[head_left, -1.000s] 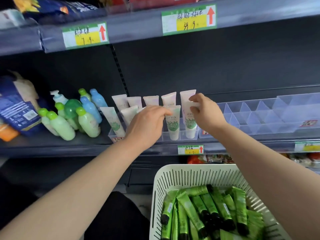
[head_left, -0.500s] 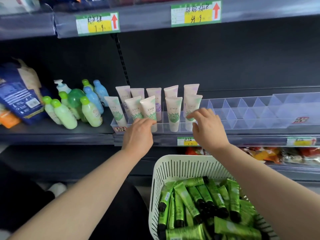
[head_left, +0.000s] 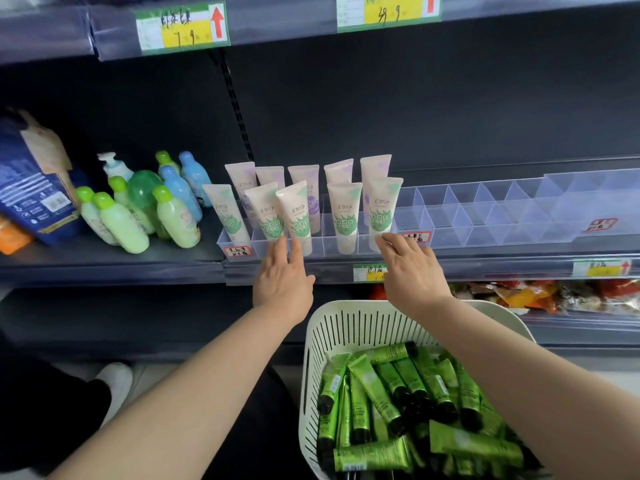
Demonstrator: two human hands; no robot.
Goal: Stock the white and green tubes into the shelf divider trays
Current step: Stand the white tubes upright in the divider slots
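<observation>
Several white tubes (head_left: 344, 216) with green or purple labels stand cap-down in two rows in the clear divider tray (head_left: 325, 245) on the middle shelf. My left hand (head_left: 282, 278) is open, its straight fingertips at the tray's front wall below a white-green tube (head_left: 298, 216). My right hand (head_left: 412, 271) is also open, fingertips touching the bottom of the rightmost front tube (head_left: 382, 209). Neither hand holds anything. Below, a white slotted basket (head_left: 332, 327) holds several green tubes (head_left: 377, 393) with black caps.
Clear divider trays (head_left: 502, 213) with unfilled compartments run right along the shelf. Green and blue bottles (head_left: 166, 206) and a blue package (head_left: 31, 188) stand at left. Price tags hang on the upper shelf edge (head_left: 183, 29). Snack packs (head_left: 554, 292) lie on the shelf below.
Both hands have let go of the tubes they were setting in the front row and drawn back down toward the shelf's front edge. The tubes now stand free in the tray.
</observation>
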